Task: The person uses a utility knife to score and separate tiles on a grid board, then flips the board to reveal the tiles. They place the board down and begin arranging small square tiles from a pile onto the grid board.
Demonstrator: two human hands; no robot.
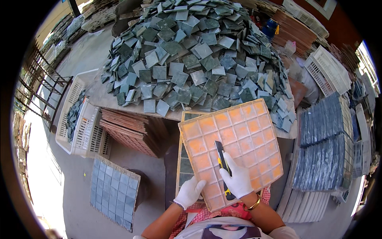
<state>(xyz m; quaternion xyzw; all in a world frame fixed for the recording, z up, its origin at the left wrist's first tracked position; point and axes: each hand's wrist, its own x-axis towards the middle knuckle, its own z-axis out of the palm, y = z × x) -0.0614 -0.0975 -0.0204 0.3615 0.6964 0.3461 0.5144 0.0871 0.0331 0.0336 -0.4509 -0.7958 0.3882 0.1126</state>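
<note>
My left hand [190, 193], in a white glove, grips the lower left edge of an orange, translucent gridded tray [238, 137], its thumb on the near side. The tray is tilted and turned over a wooden-edged frame [184, 167] with dark green tiles in it, which it partly covers. In my right hand [237, 177], also gloved, is a black and yellow utility knife [218, 149], lying across the tray's face with its tip pointing away from me. Whether the knife touches the tray I cannot tell.
Loose green stone tiles [191, 59] are heaped on the table ahead. A white crate [73, 115] and reddish gridded panels [123, 129] stand at left, near a tiled sheet [113, 191] on a stool. Wrapped tile stacks [322, 143] rise at right.
</note>
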